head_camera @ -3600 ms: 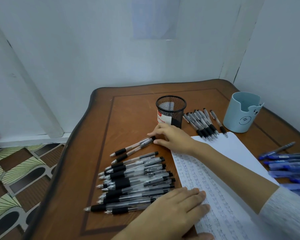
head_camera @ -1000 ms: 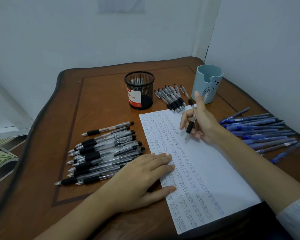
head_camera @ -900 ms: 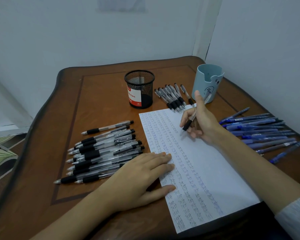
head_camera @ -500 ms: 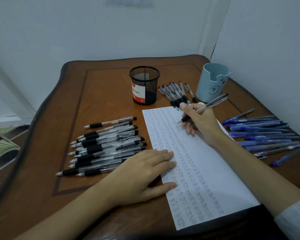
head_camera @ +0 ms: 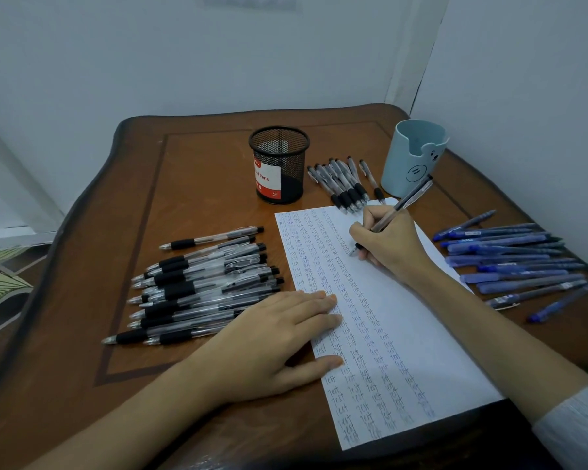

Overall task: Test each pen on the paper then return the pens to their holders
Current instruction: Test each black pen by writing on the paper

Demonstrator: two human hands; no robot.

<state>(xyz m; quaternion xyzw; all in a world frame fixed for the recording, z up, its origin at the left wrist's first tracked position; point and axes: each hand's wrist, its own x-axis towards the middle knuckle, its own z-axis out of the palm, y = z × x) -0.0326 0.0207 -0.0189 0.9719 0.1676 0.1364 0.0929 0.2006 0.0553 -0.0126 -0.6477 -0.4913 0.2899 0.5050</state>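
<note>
Testing one pen was the step in hand: the right hand point(head_camera: 392, 245) gripped a pen point(head_camera: 401, 206) between thumb and fingers, with its tip down at the paper point(head_camera: 421, 351), near the top of the sheet, beside the columns of the word "test". The left hand point(head_camera: 279, 340) lay flat with straight fingers and pressed the left edge of the paper. I judge that the next move called for a short written mark, then for lifting the pen and putting it away with care. The mesh cup point(head_camera: 279, 164) stood behind the paper and no pen stuck out of it. The blue cup point(head_camera: 413, 157) also showed no pen, though its bottom was hidden. Black pens point(head_camera: 201, 286) lay left of the paper, a short row point(head_camera: 345, 184) between the cups, and blue pens point(head_camera: 513, 262) on the right.
</note>
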